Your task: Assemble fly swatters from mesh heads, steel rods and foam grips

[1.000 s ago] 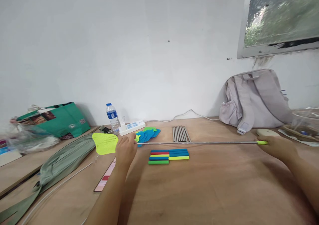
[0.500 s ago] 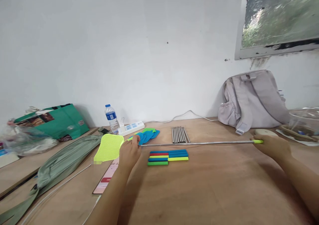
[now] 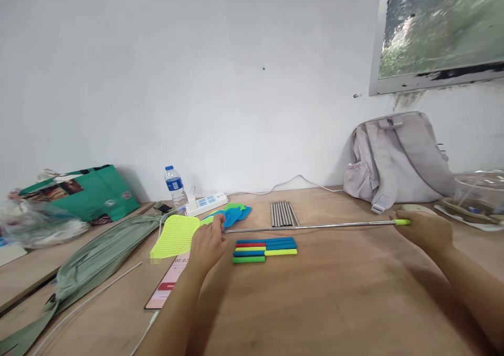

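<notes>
A telescopic fly swatter stretches across the table between my hands, its thin metal rod [image 3: 315, 227] drawn out long. Its yellow-green perforated head [image 3: 175, 235] is at the left, beside my left hand [image 3: 208, 240], which is closed around the head end of the rod. My right hand [image 3: 425, 230] is closed on the yellow-green handle [image 3: 402, 221] at the other end. Beyond the rod lie several short metal tubes [image 3: 281, 214] in a row and a pile of blue and green swatter heads [image 3: 236, 213]. Nearer me are several coloured grips [image 3: 281, 244] in rows.
A phone [image 3: 163, 288] lies by my left forearm. Behind stand a water bottle [image 3: 175, 185] and a power strip [image 3: 207, 202]. A green bag [image 3: 106, 190] and grey-green cloth [image 3: 94, 256] are left; a backpack [image 3: 397, 156] and clear plastic container [image 3: 478, 190] are right.
My two hands have come slightly closer together, the right moving left and the left a little right. The visible rod between them is a bit shorter.
</notes>
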Available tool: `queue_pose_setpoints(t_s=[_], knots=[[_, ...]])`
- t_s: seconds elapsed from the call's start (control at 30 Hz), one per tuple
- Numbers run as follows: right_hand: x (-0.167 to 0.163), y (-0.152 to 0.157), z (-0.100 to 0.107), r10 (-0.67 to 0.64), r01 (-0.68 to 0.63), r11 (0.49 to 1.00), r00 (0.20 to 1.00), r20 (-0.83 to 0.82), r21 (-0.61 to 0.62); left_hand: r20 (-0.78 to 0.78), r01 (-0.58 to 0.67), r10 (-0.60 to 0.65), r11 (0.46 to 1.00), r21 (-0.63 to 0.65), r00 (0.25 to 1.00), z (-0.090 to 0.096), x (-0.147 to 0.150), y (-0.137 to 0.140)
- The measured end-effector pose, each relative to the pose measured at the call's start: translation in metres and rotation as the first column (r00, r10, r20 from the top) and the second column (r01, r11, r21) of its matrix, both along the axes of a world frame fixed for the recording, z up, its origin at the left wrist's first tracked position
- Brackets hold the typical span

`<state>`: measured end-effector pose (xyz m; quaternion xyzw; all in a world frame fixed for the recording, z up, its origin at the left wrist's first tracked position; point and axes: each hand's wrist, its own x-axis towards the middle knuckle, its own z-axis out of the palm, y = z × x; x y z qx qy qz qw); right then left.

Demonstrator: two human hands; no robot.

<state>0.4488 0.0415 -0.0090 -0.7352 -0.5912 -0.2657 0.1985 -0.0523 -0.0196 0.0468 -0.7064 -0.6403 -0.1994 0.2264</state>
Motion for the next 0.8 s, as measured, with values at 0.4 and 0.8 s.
queue_pose_setpoints(t_s=[0.4,0.8], knots=[[-0.006,-0.001,0.000,0.013,-0.016,0.995,1.000,0.024,0.101,-0.054,-0.032,0.029,0.998,-0.049,0.998,-0.003,0.003,-0.003],[0.009,0.005,-0.010,0.010,-0.010,1.000,1.000,-0.012,-0.028,-0.146,-0.012,0.029,0.993,0.117,0.989,-0.002,0.019,-0.003]])
